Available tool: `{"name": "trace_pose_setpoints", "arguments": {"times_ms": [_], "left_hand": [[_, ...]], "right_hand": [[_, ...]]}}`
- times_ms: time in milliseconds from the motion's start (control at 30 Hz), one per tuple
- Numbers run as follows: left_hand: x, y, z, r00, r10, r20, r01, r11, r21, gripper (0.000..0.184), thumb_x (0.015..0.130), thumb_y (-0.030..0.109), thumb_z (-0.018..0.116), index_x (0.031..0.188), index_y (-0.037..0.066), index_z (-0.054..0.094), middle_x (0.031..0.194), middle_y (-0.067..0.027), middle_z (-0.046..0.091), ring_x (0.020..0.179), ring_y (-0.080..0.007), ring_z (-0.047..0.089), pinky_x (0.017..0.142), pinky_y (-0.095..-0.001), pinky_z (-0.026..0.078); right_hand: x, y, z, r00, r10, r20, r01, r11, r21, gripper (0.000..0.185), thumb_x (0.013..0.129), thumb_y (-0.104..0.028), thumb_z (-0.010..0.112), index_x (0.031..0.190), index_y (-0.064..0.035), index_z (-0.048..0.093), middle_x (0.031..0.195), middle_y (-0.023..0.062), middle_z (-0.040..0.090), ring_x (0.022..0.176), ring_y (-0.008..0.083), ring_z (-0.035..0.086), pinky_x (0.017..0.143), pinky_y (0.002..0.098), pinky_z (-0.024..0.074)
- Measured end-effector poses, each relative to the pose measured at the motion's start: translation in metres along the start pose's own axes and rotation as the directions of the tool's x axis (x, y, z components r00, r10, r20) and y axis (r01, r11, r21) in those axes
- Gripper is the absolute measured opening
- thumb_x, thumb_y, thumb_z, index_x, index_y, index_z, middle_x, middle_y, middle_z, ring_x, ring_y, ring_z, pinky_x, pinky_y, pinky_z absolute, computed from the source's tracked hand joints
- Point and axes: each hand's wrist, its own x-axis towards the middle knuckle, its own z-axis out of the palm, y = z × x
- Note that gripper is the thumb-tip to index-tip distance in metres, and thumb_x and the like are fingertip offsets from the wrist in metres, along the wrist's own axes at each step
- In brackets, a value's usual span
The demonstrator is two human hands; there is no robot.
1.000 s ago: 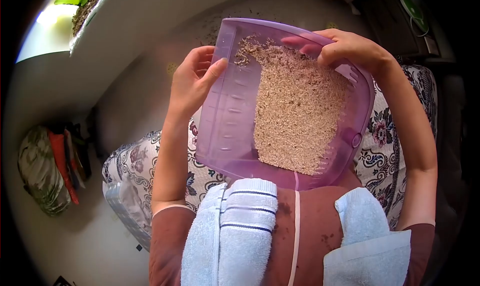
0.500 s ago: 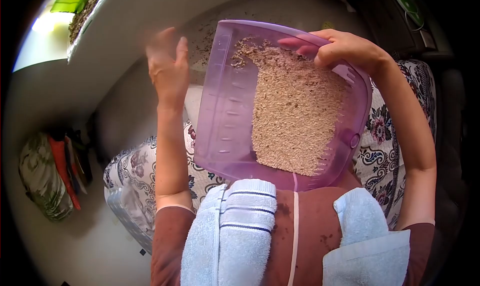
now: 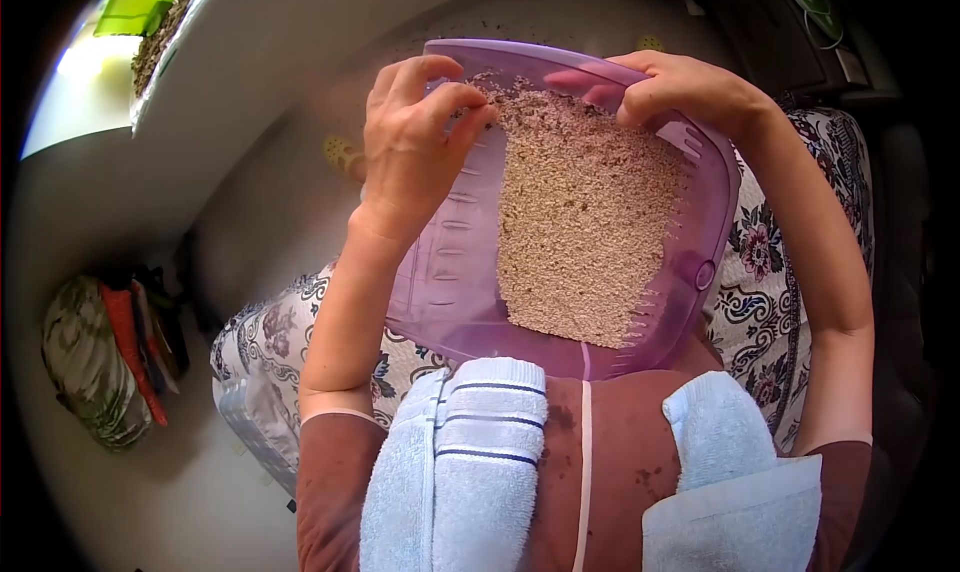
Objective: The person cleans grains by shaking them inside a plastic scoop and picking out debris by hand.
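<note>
A translucent purple tray (image 3: 455, 262) rests against my front, tilted, with a layer of pale grains (image 3: 585, 232) over its middle and right part. Darker bits lie among the grains along the far edge. My right hand (image 3: 685, 97) grips the tray's far right rim, thumb inside and fingers behind the wall. Over the tray's far left corner is my left hand (image 3: 425, 132), its fingers curled and pinched together near the dark bits. Whatever is between those fingertips is too small to make out.
A patterned cloth (image 3: 755, 262) covers the surface beneath the tray. Light blue towels (image 3: 490, 462) hang over my chest. Bags (image 3: 95, 362) stand at the left. Yellow clogs (image 3: 343, 157) are on the floor beyond. A green packet (image 3: 135, 7) lies at the upper left.
My left hand let go of the tray's left edge, swung out to the left with fingers spread, and came back over the far left corner, pinched. My right hand keeps its hold.
</note>
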Motion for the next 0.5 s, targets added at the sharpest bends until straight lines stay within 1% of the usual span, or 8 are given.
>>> {"name": "trace_pose_setpoints", "arguments": {"times_ms": [33,133,167,200,233,333,433,500], "left_hand": [[0.0,-0.001,0.0,1.0,0.017,0.002,-0.017,1.0,0.003,0.013,0.073,0.011,0.077,0.084,0.009,0.071,0.098,-0.0054,0.063,0.09,-0.0213,0.058,0.076,-0.0315,0.048],[-0.003,0.0,-0.003,0.987,-0.159,-0.002,0.154,0.958,-0.24,0.009,0.075,0.009,0.075,0.08,0.008,0.067,0.086,-0.0039,0.064,0.082,-0.0202,0.061,0.072,-0.032,0.05],[-0.004,0.0,-0.005,0.959,-0.281,0.033,0.271,0.877,-0.398,0.009,0.077,0.008,0.074,0.082,0.007,0.067,0.084,-0.0037,0.065,0.078,-0.0177,0.062,0.069,-0.0298,0.05],[-0.005,0.0,-0.009,0.916,-0.391,0.088,0.374,0.755,-0.538,0.008,0.078,0.007,0.073,0.083,0.006,0.067,0.083,-0.0034,0.066,0.074,-0.0152,0.062,0.067,-0.0277,0.051],[-0.006,0.0,-0.011,0.859,-0.487,0.159,0.46,0.599,-0.655,0.007,0.08,0.006,0.072,0.084,0.006,0.066,0.081,-0.0032,0.067,0.071,-0.0127,0.063,0.064,-0.0256,0.051],[-0.007,0.001,-0.012,0.893,-0.437,0.106,0.413,0.703,-0.578,0.008,0.083,0.004,0.069,0.091,0.005,0.067,0.082,-0.0023,0.07,0.069,-0.007,0.064,0.064,-0.0202,0.051],[-0.004,0.009,-0.021,0.929,-0.332,0.162,0.369,0.808,-0.46,0.017,0.085,-0.004,0.065,0.102,-0.001,0.066,0.089,-0.0044,0.068,0.083,-0.0098,0.065,0.078,-0.0216,0.053],[-0.004,0.007,-0.022,0.938,-0.31,0.156,0.346,0.821,-0.453,0.019,0.085,-0.004,0.065,0.103,0.0,0.067,0.09,-0.0048,0.068,0.085,-0.0102,0.065,0.078,-0.0217,0.054]], "right_hand": [[0.0,0.0,0.0,1.0,-0.002,0.0,0.002,1.0,-0.001,0.066,0.066,-0.013,0.054,0.132,-0.0121,0.057,0.1,0.0046,0.056,0.073,0.005,0.045,0.064,0.0181,0.0391],[0.001,0.002,0.0,1.0,-0.017,-0.016,0.016,1.0,-0.011,0.066,0.066,-0.014,0.054,0.132,-0.0123,0.057,0.101,0.0052,0.056,0.074,0.0052,0.045,0.065,0.0178,0.0393],[0.0,0.003,0.0,0.999,-0.021,-0.026,0.021,1.0,-0.014,0.066,0.066,-0.014,0.054,0.132,-0.0124,0.057,0.101,0.0054,0.056,0.074,0.0052,0.045,0.065,0.0177,0.0393],[0.0,0.004,0.0,0.999,-0.019,-0.029,0.019,1.0,-0.011,0.066,0.066,-0.015,0.054,0.132,-0.0128,0.057,0.102,0.0057,0.056,0.075,0.0054,0.046,0.065,0.0175,0.0395],[0.0,0.004,0.0,0.999,-0.016,-0.031,0.016,1.0,-0.011,0.066,0.066,-0.015,0.054,0.131,-0.0131,0.058,0.102,0.0059,0.057,0.076,0.0055,0.046,0.066,0.0173,0.0396],[0.001,0.001,0.002,0.999,-0.016,-0.036,0.014,0.999,-0.037,0.066,0.065,-0.017,0.055,0.131,-0.0141,0.058,0.104,0.007,0.057,0.078,0.006,0.048,0.068,0.017,0.0399],[0.001,0.0,0.0,1.0,-0.01,-0.026,0.009,0.999,-0.042,0.066,0.065,-0.017,0.055,0.131,-0.0148,0.058,0.106,0.0077,0.057,0.08,0.0064,0.049,0.069,0.0176,0.0406],[0.001,0.001,-0.001,1.0,-0.009,-0.023,0.008,0.999,-0.047,0.066,0.065,-0.018,0.055,0.131,-0.0149,0.058,0.106,0.008,0.057,0.081,0.0067,0.049,0.069,0.0181,0.0411]]}}
